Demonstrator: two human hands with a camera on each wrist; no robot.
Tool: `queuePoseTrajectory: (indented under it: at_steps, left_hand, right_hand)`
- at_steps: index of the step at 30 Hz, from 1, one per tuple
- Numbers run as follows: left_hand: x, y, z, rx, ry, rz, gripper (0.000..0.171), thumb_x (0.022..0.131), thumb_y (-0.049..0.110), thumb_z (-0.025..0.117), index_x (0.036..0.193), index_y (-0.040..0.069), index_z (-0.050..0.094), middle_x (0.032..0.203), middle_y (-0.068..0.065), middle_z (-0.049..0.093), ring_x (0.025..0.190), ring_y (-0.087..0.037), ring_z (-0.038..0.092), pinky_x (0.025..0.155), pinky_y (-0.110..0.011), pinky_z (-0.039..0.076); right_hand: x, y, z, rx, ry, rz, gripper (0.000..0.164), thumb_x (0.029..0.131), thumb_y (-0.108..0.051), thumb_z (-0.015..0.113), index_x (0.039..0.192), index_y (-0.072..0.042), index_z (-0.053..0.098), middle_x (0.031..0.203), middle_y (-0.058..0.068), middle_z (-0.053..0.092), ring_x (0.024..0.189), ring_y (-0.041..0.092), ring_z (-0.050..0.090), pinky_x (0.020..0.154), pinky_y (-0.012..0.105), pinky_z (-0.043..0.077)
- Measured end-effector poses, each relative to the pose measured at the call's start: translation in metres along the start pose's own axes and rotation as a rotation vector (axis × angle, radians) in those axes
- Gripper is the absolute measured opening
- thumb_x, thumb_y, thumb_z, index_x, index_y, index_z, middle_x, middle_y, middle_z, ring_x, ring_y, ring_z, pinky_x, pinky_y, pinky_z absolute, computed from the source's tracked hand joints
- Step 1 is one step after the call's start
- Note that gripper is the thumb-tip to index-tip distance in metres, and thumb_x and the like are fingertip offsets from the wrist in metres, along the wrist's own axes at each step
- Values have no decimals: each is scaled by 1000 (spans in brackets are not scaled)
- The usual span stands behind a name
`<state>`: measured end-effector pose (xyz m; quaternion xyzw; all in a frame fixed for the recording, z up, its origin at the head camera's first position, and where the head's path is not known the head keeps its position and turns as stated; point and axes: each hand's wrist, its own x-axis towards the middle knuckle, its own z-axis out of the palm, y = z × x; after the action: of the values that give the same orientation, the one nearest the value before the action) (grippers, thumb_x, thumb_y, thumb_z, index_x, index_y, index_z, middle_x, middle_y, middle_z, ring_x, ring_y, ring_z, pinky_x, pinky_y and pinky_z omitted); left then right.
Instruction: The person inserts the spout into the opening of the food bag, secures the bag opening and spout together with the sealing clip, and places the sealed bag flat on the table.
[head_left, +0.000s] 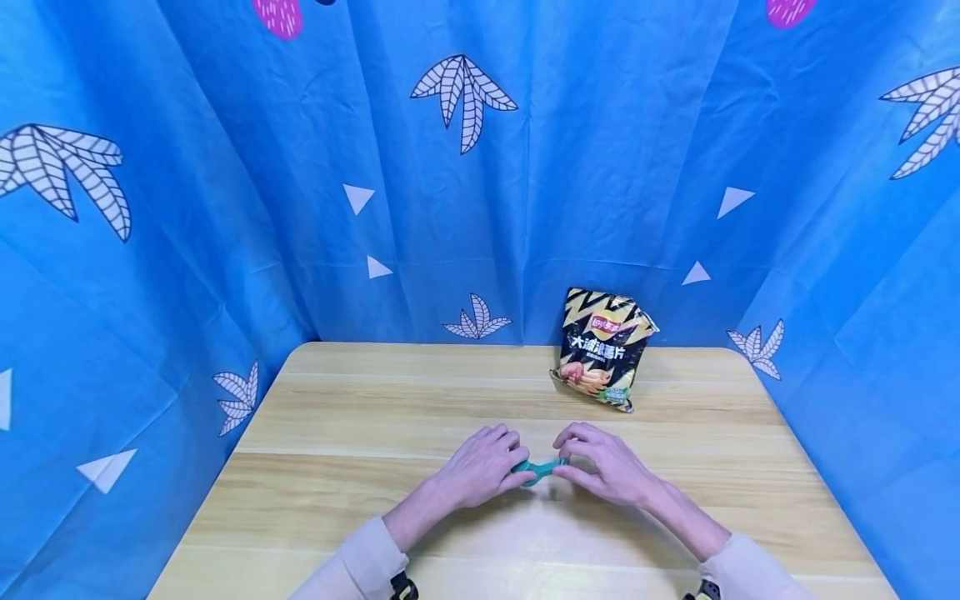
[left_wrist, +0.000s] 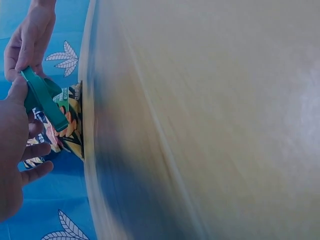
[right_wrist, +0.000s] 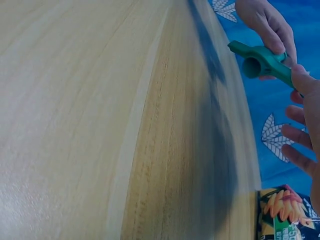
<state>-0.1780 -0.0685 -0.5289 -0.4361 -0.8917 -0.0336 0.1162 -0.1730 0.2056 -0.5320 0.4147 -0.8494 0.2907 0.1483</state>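
A green plastic clip with a round spout-like tube is held above the table between both hands. My left hand pinches its left part between thumb and fingers. The right hand pinches the slim right end. In the left wrist view the clip shows a long bar and a raised loop. From the right wrist view, the clip's open round tube faces the camera, and the right hand's other fingers are spread below the pinch. The inner fingertips of the left hand are partly hidden behind the clip.
A black and yellow chip bag stands at the back of the table, right of centre, near the curtain. The light wooden table has rounded back corners. A blue patterned curtain surrounds it on the back and sides.
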Motion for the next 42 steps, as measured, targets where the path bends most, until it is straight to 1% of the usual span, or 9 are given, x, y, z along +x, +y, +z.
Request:
queuePoseTrajectory:
  at_steps: [9,12,18,22,31,37,42]
  left_hand:
    - [1,1,3,-16,-10,2,38,109,57,43,94,26,59,97,9,61,90,-9,52,80,-23,45]
    - [2,1,3,-16,-14,-1,37,109,57,43,94,27,59,96,9,61,90,-9,51,79,-23,45]
    - [2,2,3,-8,-19,-3,37,109,57,43,96,27,60,96,10,60,89,-9,51,79,-24,45]
    - [2,3,3,0,-23,-3,37,109,57,43,96,27,60,95,10,59,89,-9,50,79,-24,44]
    - [0,3,6,-3,-12,3,38,109,57,42,96,27,60,93,10,58,88,-9,50,78,-23,44]
    - [0,5,8,-26,-40,-11,39,110,58,41,96,27,60,93,10,56,87,-8,48,77,-22,42]
    - [0,5,10,-18,-51,-12,39,109,58,42,96,27,60,93,10,56,88,-9,49,79,-24,44]
  right_hand:
    - [-1,0,-1,-8,16,-9,9,94,-33,79,92,-27,72,110,0,73,97,8,68,81,27,59]
    - [-1,0,-2,-15,26,-24,10,94,-34,78,91,-26,72,109,1,74,96,9,68,80,26,58]
    - [-2,1,-2,-82,62,-53,16,93,-39,79,89,-25,72,105,0,74,93,8,66,78,25,56]
    - [-3,0,-2,-116,74,-53,18,91,-41,80,86,-26,72,103,-2,74,90,7,65,76,24,56]
    - [-6,-3,-1,-136,82,-42,20,89,-44,81,83,-27,72,100,-7,73,89,4,64,74,20,54]
    - [-10,-1,2,-139,77,-30,19,90,-45,80,85,-29,72,100,-9,72,88,4,64,73,21,54]
    - [-13,-2,2,-137,50,13,19,89,-46,81,85,-30,72,100,-14,69,88,1,61,73,20,53]
